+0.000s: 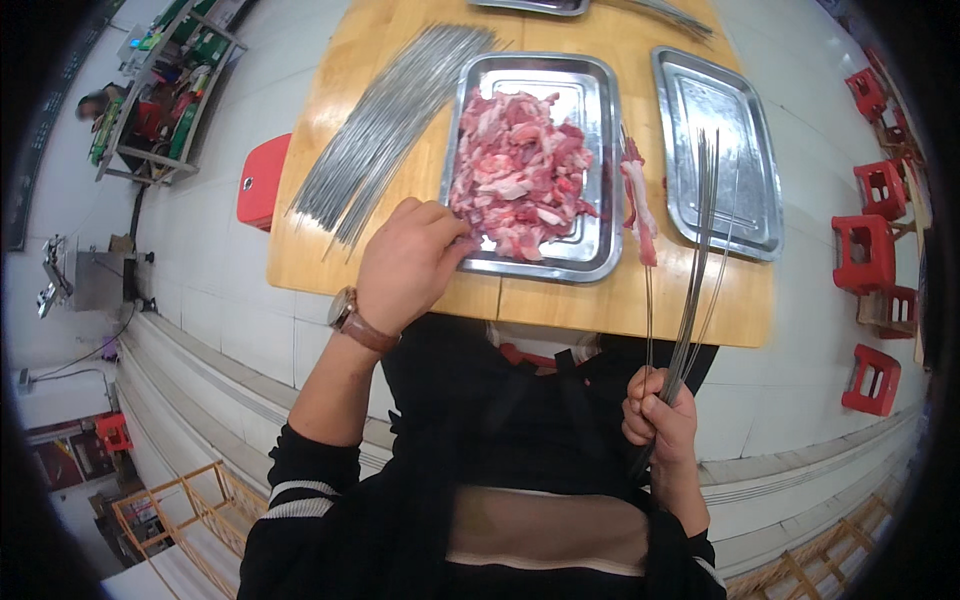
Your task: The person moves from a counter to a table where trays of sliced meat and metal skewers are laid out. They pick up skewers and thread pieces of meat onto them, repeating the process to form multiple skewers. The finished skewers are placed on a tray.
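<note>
My left hand is at the near left corner of a metal tray, its thumb and fingers pinching a small piece of the raw sliced meat heaped there. My right hand grips a bundle of thin metal skewers, held below the table's near edge with the tips pointing away from me. At the left of this bundle, strips of raw meat are threaded on skewers. A second metal tray, with no meat seen in it, lies behind the bundle.
Many loose metal skewers lie on the wooden table, left of the meat tray. Another tray and more skewers lie at the far edge. A red stool stands at the left; several red stools are at the right. A person is at the far left.
</note>
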